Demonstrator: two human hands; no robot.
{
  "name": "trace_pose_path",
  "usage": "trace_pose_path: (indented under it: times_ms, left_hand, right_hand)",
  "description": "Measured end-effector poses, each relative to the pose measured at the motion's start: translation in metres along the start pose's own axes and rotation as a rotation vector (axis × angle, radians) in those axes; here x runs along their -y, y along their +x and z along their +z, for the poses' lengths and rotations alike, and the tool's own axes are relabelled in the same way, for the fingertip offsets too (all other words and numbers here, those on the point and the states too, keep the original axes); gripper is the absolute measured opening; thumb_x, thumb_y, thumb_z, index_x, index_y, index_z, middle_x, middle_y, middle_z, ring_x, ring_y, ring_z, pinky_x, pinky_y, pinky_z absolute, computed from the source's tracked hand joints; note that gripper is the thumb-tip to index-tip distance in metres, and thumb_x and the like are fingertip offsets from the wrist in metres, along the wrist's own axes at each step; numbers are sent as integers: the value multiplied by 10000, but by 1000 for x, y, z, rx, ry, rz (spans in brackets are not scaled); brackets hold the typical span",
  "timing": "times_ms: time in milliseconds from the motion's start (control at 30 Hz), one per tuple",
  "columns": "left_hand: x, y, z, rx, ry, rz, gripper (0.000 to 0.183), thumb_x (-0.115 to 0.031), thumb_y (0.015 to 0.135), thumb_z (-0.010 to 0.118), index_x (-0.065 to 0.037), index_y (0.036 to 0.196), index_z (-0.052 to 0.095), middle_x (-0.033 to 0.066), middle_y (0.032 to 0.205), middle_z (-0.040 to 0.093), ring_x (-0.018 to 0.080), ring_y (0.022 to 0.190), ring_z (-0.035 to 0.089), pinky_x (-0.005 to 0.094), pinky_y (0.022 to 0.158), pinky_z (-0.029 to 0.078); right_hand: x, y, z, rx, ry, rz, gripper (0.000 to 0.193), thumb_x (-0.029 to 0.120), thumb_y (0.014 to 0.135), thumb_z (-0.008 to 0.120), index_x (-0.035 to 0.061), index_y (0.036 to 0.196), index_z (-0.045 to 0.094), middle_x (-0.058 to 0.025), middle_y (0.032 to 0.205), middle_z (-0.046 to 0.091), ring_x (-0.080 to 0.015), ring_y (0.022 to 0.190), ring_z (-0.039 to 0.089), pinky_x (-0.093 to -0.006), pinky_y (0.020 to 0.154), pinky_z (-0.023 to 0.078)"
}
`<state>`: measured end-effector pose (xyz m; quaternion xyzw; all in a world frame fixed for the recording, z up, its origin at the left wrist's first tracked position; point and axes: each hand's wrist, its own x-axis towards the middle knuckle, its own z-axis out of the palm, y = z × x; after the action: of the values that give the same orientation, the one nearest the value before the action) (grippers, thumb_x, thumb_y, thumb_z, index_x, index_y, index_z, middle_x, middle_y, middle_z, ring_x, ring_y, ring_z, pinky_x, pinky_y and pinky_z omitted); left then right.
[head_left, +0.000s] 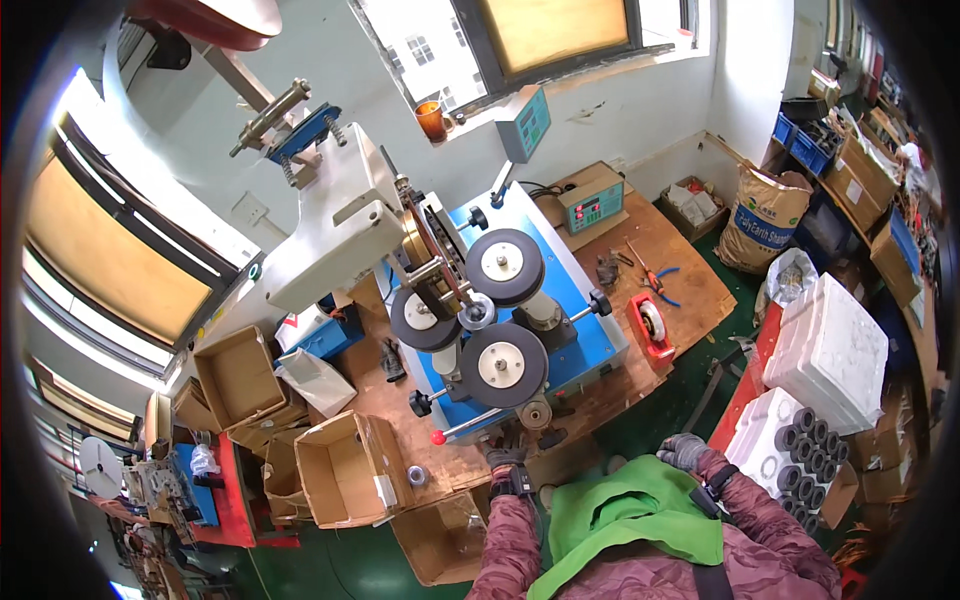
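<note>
In front of me stands a winding machine with a blue base plate [585, 345], several black rollers [505, 365] and an upright ring-shaped head. A small metal-coloured ring [477, 312] sits among the rollers. My left hand [505, 452], in a dark glove, is at the machine's front edge below a round pulley [534, 412]; its fingers look apart, with nothing visible in them. A red-tipped lever [438, 438] is close to it. My right hand [683, 452], in a grey glove, is curled beside the green apron [625, 510]; whatever it may hold is hidden.
Pliers [660, 285], a red tape dispenser [652, 325] and a control box [595, 205] lie on the wooden bench to the right. Cardboard boxes [350, 470] stand left, near a small grey ring [417, 476]. Dark rings [805, 455] stack by white foam boxes [828, 345] at right.
</note>
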<state>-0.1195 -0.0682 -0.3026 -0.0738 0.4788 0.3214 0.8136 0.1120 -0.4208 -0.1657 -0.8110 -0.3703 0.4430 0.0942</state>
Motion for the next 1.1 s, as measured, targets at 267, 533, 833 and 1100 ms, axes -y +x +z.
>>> trace_pose_path:
  times_ms: [267,533,833,1100]
  left_hand:
    - [-11,-14,3,-226,-88,2,599,-615,749,441,-147,1114,517,108,1192,524,257,1095,489,501,889,357]
    - [-65,-165,79,11,1310,1614,451,-236,760,628,-9,1131,509,160,1100,530,302,998,490,416,857,398]
    - [-116,-143,121,133,2649,1310,266,-418,709,646,-168,797,669,107,684,589,296,589,594,406,519,450]
    - [-138,-137,129,585,2708,240,429,-468,780,566,-59,891,636,162,694,595,264,662,583,354,614,475]
  right_hand:
    - [16,0,-9,16,-52,-21,313,351,811,520,85,933,632,-143,885,631,-312,858,595,-400,765,458]
    - [103,96,-136,-142,284,-552,378,391,883,482,47,1001,583,-47,846,616,-159,784,555,-316,704,462]
    - [290,156,-214,-97,137,-567,356,357,895,477,32,1002,574,-45,766,605,-120,668,558,-282,596,443]
    - [296,153,-190,-154,608,-463,387,375,875,505,10,829,625,-57,656,589,-135,556,539,-303,513,416]
